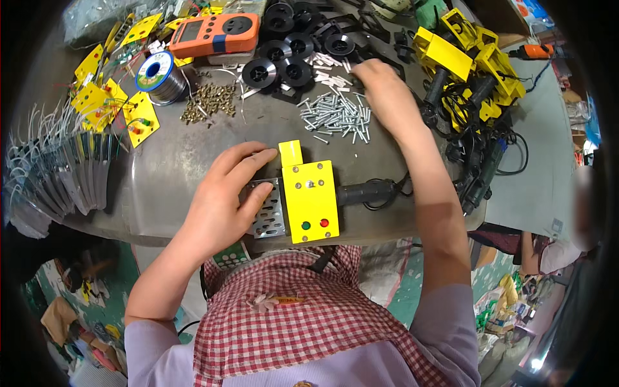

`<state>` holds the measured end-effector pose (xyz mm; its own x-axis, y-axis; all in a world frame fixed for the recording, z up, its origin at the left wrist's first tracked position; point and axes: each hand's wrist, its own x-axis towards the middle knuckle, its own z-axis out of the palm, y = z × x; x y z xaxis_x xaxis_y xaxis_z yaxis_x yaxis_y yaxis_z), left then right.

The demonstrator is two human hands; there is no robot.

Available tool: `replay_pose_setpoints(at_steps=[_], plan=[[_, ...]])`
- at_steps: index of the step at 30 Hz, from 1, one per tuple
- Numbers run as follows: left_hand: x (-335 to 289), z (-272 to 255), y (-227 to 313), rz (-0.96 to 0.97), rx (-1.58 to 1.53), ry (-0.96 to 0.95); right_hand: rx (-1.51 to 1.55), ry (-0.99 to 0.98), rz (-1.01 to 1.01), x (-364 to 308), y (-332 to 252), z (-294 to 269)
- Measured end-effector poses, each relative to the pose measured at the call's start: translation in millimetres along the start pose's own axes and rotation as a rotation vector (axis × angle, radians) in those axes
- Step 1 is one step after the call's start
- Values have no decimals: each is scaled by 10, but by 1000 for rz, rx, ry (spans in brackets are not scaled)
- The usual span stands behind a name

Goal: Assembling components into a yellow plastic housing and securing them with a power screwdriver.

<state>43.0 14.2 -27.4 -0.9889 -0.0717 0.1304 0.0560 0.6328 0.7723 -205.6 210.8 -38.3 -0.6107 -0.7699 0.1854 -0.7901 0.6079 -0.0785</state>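
In front of me lies a yellow metal box tool (311, 200) with screws, a green and a red light, and a black handle (369, 192) pointing right. A perforated silver metal plate (269, 213) is at its left side, and a yellow tab stands up at its top. My left hand (222, 193) is closed around the plate side, thumb over the plate and index fingertip by the tab. At the back, my right hand (388, 97) reaches to small pinkish-white pieces (332, 74), its fingers bent together; whatever is in them is hidden. Silver screws (336, 116) lie in a pile beside it.
Black spool-like discs (276, 50), an orange meter (216, 34), a solder wire roll (161, 77) and brass screws (209, 102) spread along the back. Yellow plates with lights (140, 119) and clear strips (77, 168) are left. Yellow housings with black handles (445, 55) crowd the right.
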Motion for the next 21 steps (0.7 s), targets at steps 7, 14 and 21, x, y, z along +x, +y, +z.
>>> replay_pose_setpoints(at_steps=[7, 14, 21], plan=[[-6, -24, 161, -154, -573, -68, 1613, -292, 252, -788, -905, -623], [40, 173, 117, -442, -1330, -280, 936, -48, -66, -878, -1087, -590], [-35, 267, 250, 444, -189, 298, 1440, 130, 230, -1061, -1302, -419]])
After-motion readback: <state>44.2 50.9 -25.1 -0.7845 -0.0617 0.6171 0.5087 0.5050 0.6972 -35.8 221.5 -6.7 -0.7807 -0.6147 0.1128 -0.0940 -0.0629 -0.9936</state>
